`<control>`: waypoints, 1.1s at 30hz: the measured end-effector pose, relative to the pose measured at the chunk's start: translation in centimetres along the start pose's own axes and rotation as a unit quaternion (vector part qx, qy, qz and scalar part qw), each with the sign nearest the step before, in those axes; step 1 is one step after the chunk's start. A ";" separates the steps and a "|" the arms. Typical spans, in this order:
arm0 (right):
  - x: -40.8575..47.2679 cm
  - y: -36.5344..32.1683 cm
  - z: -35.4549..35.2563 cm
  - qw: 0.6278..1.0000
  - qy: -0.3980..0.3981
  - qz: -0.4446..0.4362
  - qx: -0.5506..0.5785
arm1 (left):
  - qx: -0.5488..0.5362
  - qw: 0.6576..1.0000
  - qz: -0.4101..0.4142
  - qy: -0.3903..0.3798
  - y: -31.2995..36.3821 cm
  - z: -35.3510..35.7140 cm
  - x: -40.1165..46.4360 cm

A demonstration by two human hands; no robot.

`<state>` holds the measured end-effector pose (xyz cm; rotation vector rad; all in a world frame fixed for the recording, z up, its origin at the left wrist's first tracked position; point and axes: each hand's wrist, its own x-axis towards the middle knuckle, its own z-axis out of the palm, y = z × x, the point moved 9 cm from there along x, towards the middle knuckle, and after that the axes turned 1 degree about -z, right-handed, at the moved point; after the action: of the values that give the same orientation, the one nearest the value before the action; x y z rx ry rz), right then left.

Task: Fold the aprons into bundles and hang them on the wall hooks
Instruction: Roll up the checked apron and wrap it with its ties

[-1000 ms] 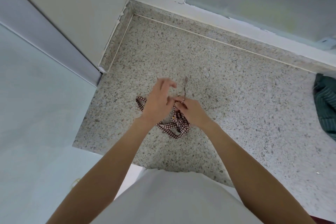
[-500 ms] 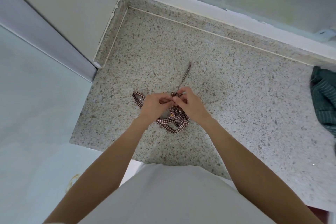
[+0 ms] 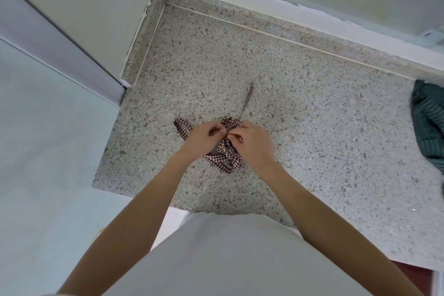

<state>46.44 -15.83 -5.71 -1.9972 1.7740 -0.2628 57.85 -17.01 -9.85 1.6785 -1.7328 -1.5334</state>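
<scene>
While you are cinching the checked apron, your left hand, which was lifted and spread a second ago, is now pinching the strap beside your right hand, both clamped on the bundle close together above the terrazzo floor. That suggests the tie is closing and hanging comes next. One strap end is trailing toward the wall; the green striped apron is lying well apart at right, leaving open floor between.

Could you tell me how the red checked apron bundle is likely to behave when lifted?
The red checked apron bundle is probably floppy and light: it crumples between both hands. Its loose checked strap trails on the speckled floor, so it would likely dangle.
</scene>
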 end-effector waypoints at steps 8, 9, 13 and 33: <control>-1.9 -1.1 0.5 0.995 0.096 -0.024 -0.021 | -0.125 0.981 -0.148 0.020 -1.8 0.0 -0.1; -1.9 -1.2 0.5 0.994 0.103 -0.033 -0.032 | -0.157 0.972 -0.177 0.014 -2.2 0.2 -0.2; -2.3 -2.0 0.5 0.984 0.133 -0.082 -0.091 | -0.231 0.940 -0.250 -0.002 -3.2 0.6 -0.3; -0.7 -2.3 0.1 0.984 0.115 -0.104 -0.084 | -0.088 0.990 -0.098 -0.041 -2.0 -0.5 -0.6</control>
<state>48.39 -14.94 -4.61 -2.3600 1.7732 -0.4391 59.50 -16.21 -10.99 1.7605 -1.4556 -1.8077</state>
